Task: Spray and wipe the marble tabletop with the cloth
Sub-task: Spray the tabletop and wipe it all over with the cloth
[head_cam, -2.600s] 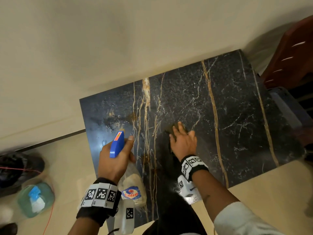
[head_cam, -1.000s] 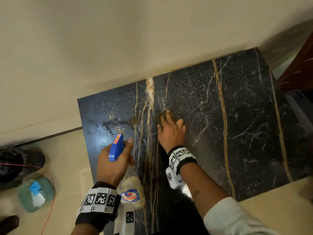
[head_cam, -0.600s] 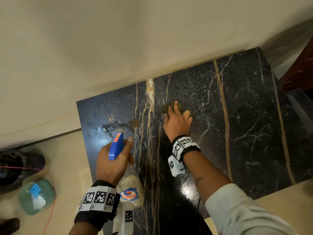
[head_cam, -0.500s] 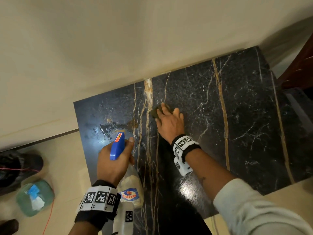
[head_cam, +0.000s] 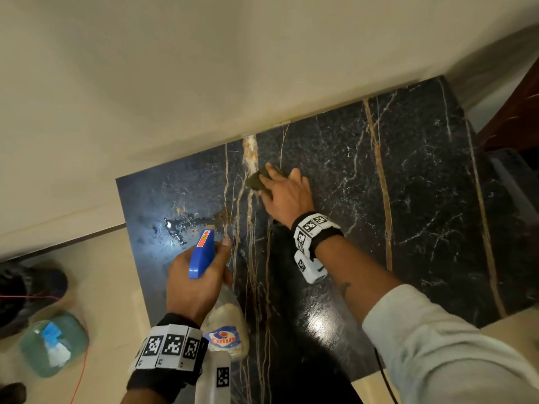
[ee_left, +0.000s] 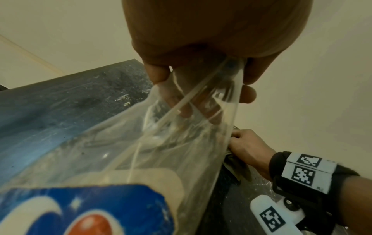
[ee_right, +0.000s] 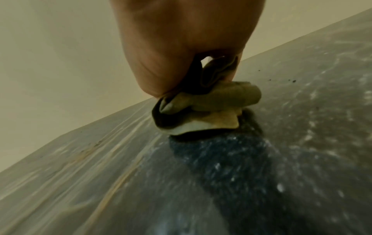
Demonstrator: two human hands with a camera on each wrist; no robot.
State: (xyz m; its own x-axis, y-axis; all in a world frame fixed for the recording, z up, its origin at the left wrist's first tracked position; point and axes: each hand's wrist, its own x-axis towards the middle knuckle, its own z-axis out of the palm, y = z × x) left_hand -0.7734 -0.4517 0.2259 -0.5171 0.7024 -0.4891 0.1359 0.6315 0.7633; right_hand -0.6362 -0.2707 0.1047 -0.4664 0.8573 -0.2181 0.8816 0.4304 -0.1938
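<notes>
The black marble tabletop (head_cam: 408,214) with gold veins fills the middle of the head view. My right hand (head_cam: 284,196) presses a wadded olive cloth (head_cam: 256,180) onto it near the back edge, on the pale vein. In the right wrist view the cloth (ee_right: 205,108) is bunched up into the palm and touches the marble (ee_right: 261,174). My left hand (head_cam: 195,284) grips the clear spray bottle (head_cam: 226,330) by its neck, with the blue trigger head (head_cam: 201,253) pointing at a wet patch (head_cam: 178,225) on the left. The bottle (ee_left: 141,151) fills the left wrist view.
A cream wall (head_cam: 204,83) runs directly behind the tabletop. On the floor at left are a green jar (head_cam: 52,345), a dark shoe (head_cam: 29,287) and a red cord (head_cam: 78,374). Dark wooden furniture (head_cam: 519,112) stands at the right.
My right hand has carried the cloth away from me toward the wall, swinging left and right on the way. My left hand with the bottle has stayed put.
</notes>
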